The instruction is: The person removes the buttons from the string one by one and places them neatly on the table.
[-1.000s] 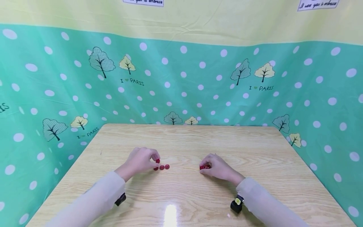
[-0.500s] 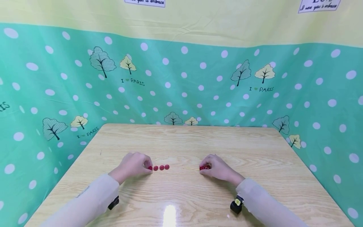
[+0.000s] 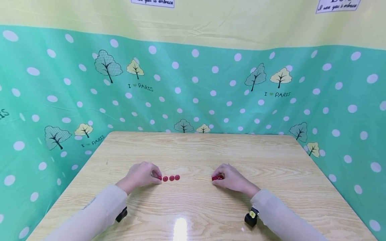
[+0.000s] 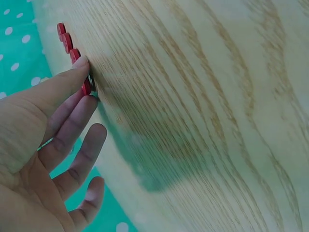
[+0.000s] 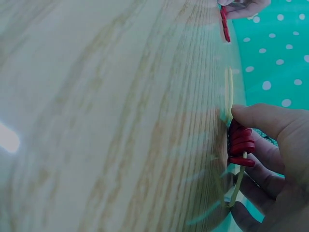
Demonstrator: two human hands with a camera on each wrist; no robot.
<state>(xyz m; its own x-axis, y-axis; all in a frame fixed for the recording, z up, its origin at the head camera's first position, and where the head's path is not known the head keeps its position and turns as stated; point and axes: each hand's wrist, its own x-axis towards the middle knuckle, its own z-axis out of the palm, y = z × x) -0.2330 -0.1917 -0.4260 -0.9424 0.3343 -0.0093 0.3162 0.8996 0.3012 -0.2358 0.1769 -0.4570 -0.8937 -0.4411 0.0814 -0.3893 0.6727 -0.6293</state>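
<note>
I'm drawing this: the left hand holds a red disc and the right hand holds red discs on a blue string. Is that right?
Not quite: the string is yellow, not blue, as the right wrist view shows. The left hand does hold a red disc, and the right hand red discs on it.

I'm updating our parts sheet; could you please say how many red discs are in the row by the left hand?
4: the first disc in the left fingers; going right, the second disc, the third disc and the end disc. The fingers may hide another.
</note>
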